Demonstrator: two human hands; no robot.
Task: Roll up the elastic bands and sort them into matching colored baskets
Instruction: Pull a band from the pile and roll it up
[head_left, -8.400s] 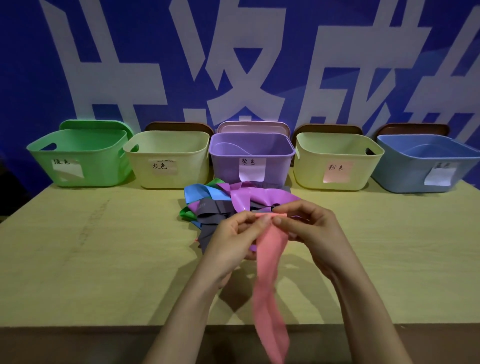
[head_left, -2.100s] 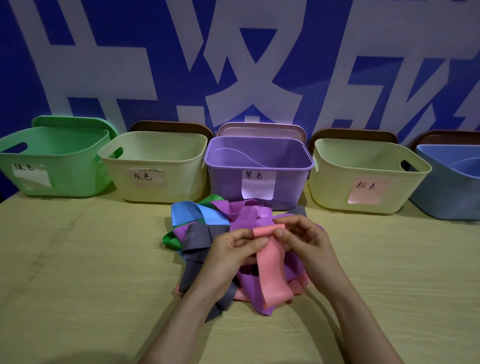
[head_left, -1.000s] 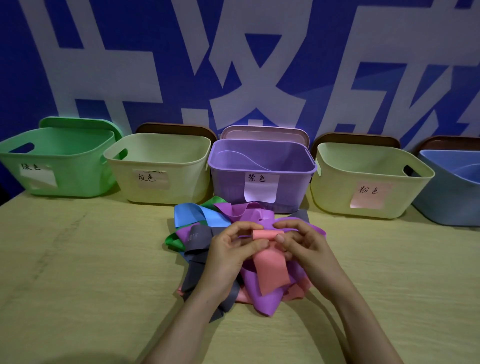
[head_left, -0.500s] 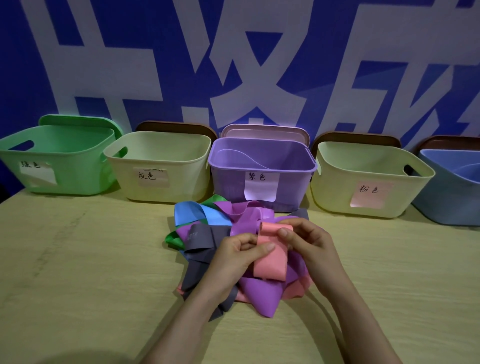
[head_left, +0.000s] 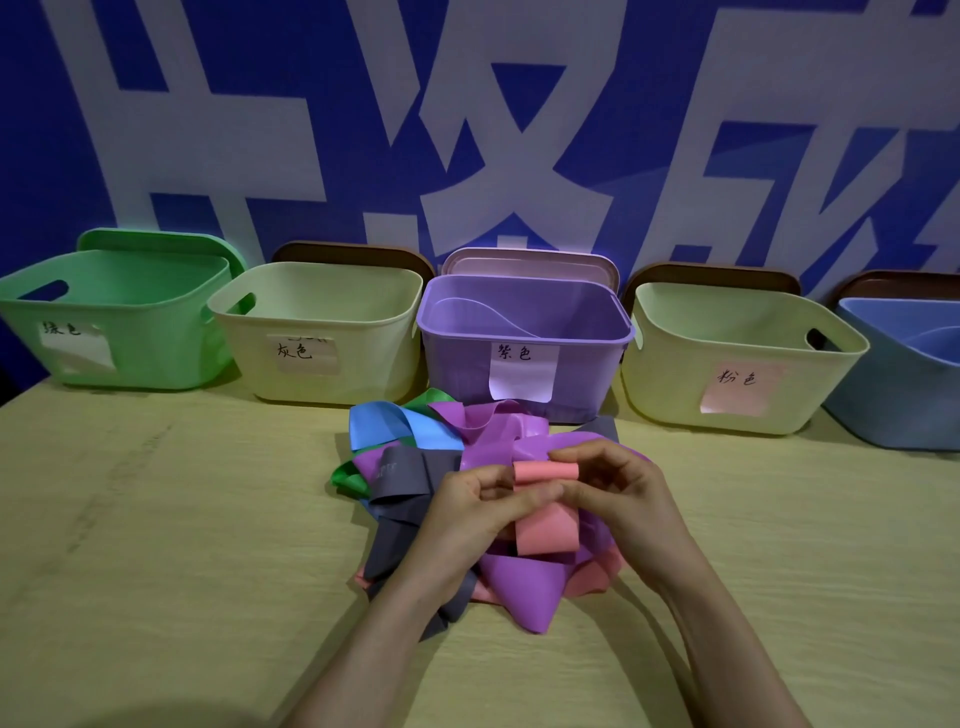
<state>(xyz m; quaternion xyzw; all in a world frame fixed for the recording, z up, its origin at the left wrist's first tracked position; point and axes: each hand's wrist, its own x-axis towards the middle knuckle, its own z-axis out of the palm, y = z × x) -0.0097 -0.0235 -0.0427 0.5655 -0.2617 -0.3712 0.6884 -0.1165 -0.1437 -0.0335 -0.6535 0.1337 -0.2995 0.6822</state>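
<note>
Currently mid-roll: left hand (head_left: 467, 512) and right hand (head_left: 618, 499) pinch the pink band (head_left: 545, 472) at frame centre, over the band pile (head_left: 514, 582) — a short tail hangs unrolled. Next: wind in the tail, then drop it in the pink-labelled basket (head_left: 675, 374), centre right.

Handwritten paper labels (head_left: 306, 354): the green plastic basket (head_left: 156, 332) reads 绿色, the left cream plastic basket (head_left: 374, 343) 灰色, the purple plastic basket (head_left: 457, 364) 紫色, the right cream plastic basket (head_left: 670, 374) 粉色.

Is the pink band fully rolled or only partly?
Partly: left hand and right hand pinch the pink band at its roll; a flat tail hangs below.
</note>
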